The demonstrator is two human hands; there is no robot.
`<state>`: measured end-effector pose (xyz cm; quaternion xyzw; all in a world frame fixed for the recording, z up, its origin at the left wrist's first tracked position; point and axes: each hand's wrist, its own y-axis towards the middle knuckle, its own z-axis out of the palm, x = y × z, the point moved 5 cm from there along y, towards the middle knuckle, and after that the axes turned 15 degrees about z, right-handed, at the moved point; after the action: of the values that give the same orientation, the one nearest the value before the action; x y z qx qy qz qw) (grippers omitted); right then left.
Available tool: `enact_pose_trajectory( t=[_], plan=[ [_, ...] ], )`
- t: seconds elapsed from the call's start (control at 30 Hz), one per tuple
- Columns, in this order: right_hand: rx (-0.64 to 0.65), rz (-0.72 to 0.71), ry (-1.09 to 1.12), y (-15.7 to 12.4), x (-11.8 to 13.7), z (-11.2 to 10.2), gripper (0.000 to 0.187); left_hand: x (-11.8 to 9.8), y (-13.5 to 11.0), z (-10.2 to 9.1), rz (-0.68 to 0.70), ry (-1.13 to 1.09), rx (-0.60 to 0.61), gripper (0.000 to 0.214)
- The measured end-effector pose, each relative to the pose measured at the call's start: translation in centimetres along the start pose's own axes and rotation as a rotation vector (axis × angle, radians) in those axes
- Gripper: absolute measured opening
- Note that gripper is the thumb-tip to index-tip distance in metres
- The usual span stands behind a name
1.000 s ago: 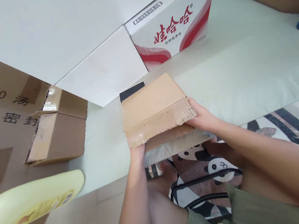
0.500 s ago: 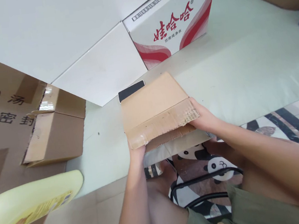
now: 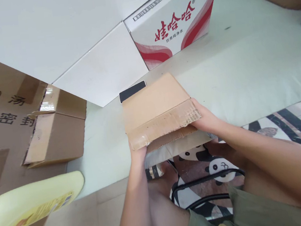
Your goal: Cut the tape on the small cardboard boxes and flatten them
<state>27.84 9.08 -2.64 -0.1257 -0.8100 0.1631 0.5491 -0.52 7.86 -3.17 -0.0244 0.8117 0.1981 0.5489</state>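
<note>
A small brown cardboard box (image 3: 155, 107) sits at the near edge of a pale green mat (image 3: 248, 65), its taped top flap lying folded over. My left hand (image 3: 138, 153) is under the flap's near left corner, with its fingers hidden by the cardboard. My right hand (image 3: 205, 119) grips the box's right near corner, fingers tucked beneath the flap. A black phone (image 3: 132, 91) lies just behind the box, partly hidden by it.
A white and red water carton (image 3: 173, 23) stands behind. White panels (image 3: 77, 45) lean at the back left. Open brown cartons (image 3: 57, 134) lie at left, with a yellow bottle (image 3: 33, 204) at lower left. My knees and a panda-print stool (image 3: 217, 170) are below.
The box flap has shifted very slightly under my hands. The camera view has nudged a little; otherwise nothing has moved.
</note>
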Motion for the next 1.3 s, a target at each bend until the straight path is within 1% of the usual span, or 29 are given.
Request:
enact_pose_trajectory(
  t=[0.1, 0.2, 0.3, 0.43, 0.6, 0.87, 1.0, 1.13, 1.3],
  plan=[
    [-0.009, 0.014, -0.011, -0.03, -0.04, -0.06, 0.06, -0.08, 0.08, 0.04, -0.005, 0.005, 0.007, 0.02],
    [-0.029, -0.022, -0.011, -0.01, -0.01, -0.14, 0.056, -0.09, 0.11, 0.01, -0.005, 0.006, 0.01, 0.019],
    [-0.041, -0.047, -0.021, 0.04, -0.01, -0.16, 0.056, -0.11, 0.09, -0.06, 0.001, 0.013, 0.02, 0.018],
    [-0.027, -0.016, -0.021, 0.0, -0.07, -0.14, 0.058, -0.15, 0.05, -0.08, 0.01, 0.029, 0.039, 0.019],
    [-0.023, 0.0, -0.028, -0.03, -0.03, -0.15, 0.059, -0.04, -0.06, -0.11, 0.001, 0.017, 0.016, 0.019],
    [-0.046, -0.021, -0.026, 0.05, 0.01, -0.16, 0.059, -0.11, 0.03, 0.06, -0.037, 0.016, 0.03, 0.022],
    [-0.036, -0.001, -0.033, 0.13, -0.21, -0.13, 0.06, -0.19, -0.05, 0.05, -0.025, 0.029, 0.026, 0.022],
    [-0.035, -0.019, -0.036, 0.16, -0.27, -0.03, 0.058, -0.28, -0.1, 0.15, -0.025, 0.028, 0.032, 0.022],
    [-0.031, 0.035, -0.077, 0.11, -0.43, 0.15, 0.056, -0.54, 0.08, 0.23, -0.052, 0.052, 0.018, 0.026]
  ],
)
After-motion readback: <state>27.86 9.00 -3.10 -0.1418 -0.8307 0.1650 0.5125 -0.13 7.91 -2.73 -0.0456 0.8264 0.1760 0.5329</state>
